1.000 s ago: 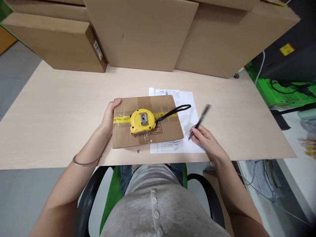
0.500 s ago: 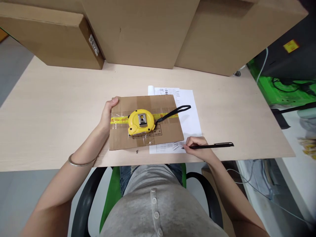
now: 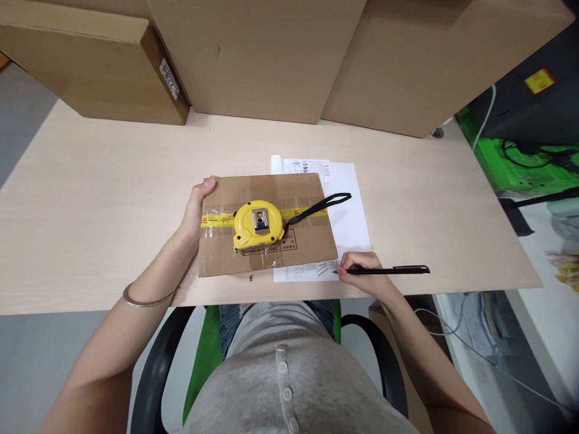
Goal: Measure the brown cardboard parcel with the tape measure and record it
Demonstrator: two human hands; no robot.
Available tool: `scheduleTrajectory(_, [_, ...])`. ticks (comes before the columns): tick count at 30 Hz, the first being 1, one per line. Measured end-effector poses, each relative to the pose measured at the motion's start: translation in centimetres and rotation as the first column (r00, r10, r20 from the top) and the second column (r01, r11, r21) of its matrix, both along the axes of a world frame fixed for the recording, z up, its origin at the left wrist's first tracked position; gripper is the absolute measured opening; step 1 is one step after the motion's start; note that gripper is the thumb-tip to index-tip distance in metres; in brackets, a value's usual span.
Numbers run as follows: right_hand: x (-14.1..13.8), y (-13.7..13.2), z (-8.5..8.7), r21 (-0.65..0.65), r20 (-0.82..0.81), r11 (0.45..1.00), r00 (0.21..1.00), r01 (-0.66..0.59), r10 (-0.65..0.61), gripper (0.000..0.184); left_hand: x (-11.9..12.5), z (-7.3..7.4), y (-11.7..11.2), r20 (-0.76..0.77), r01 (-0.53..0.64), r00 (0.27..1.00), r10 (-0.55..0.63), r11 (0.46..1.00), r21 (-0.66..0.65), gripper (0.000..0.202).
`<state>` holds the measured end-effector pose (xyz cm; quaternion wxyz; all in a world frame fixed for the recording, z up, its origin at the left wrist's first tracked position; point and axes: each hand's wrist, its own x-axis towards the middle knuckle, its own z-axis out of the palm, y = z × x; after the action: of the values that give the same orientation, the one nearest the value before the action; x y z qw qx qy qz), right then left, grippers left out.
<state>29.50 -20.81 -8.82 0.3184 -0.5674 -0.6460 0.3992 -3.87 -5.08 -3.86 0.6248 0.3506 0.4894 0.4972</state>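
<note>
My left hand (image 3: 197, 205) grips the left edge of a flat cardboard box (image 3: 221, 256), thumb on top and the other fingers hidden. Yellow printed tape (image 3: 216, 220) runs across the box. On its top lies a yellow tape measure (image 3: 248, 222) with a black wrist strap (image 3: 316, 209) that reaches past the right edge. Printed sheets of paper (image 3: 350, 211) lie partly under the box. Closed around a black pen (image 3: 389, 270), my right hand (image 3: 362, 268) rests at the lower right of the paper, the pen's tip close to some drawn strokes.
Large cardboard boxes (image 3: 262, 60) stand along the back of the table (image 3: 113, 199), with a smaller box (image 3: 90, 66) at the left. Beyond the right edge are a green surface (image 3: 497, 169) with cables and a white shelf (image 3: 552, 325). A chair armrest (image 3: 154, 374) flanks my body.
Almost nothing differs. The view has shifted very slightly; both hands keep their holds, and the tape measure still lies on the box.
</note>
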Motion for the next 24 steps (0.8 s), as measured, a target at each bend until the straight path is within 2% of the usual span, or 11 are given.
scheduleTrajectory(9, [0.08,0.05,0.27,0.017,0.001,1.000,1.000,0.008,-0.008,0.035,0.22,0.40,-0.34,0.018,-0.013,1.000,0.013,1.000,-0.022,0.025])
scheduleTrajectory(24, [-0.09,0.00,0.30,0.038,0.011,0.999,0.999,0.032,-0.033,0.036,0.02,0.15,-0.38,0.067,-0.005,0.998,0.009,0.998,-0.055,0.026])
